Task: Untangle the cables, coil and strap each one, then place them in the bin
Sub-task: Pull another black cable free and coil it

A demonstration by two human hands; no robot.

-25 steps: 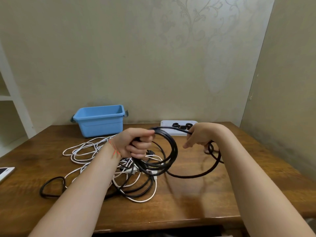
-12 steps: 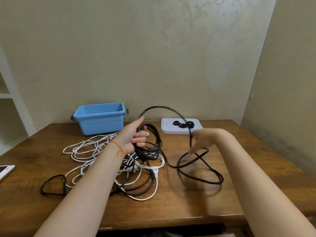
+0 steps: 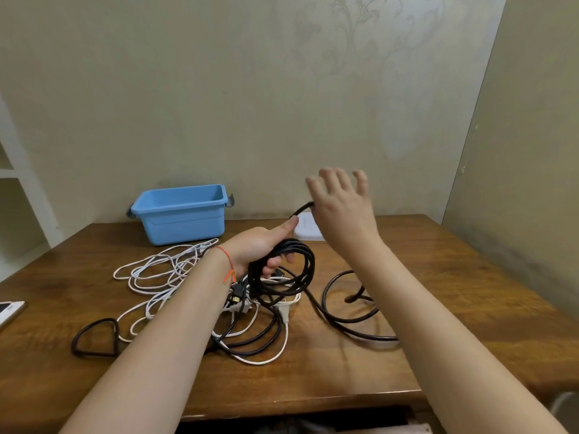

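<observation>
The black cable (image 3: 294, 270) is partly wound into a coil held just above the table (image 3: 454, 277), near its middle. Its loose length runs down from the coil to the wood and loops on the right, passing under the right forearm. A short arc of the same cable rises from the coil up to the right hand (image 3: 341, 211).

Under and left of the coil lies a tangle of white cables (image 3: 163, 270) and further dark ones, with a white plug (image 3: 284, 311) and a small connector among them. A separate dark loop (image 3: 94, 338) lies at the near left. The blue bin (image 3: 181, 214) stands at the back left, apart from the heap. A white pad (image 3: 308, 230) sits behind the hands, mostly hidden by them. A phone (image 3: 9, 310) shows at the left edge, and a white shelf (image 3: 18, 189) stands beyond it.

The left hand (image 3: 263, 249) grips the coil: fingers curled through its turns, thumb stretched forward along the top. The right hand is raised, fingers spread and straight; the cable meets its thumb side, but whether the thumb pinches it I cannot tell.
</observation>
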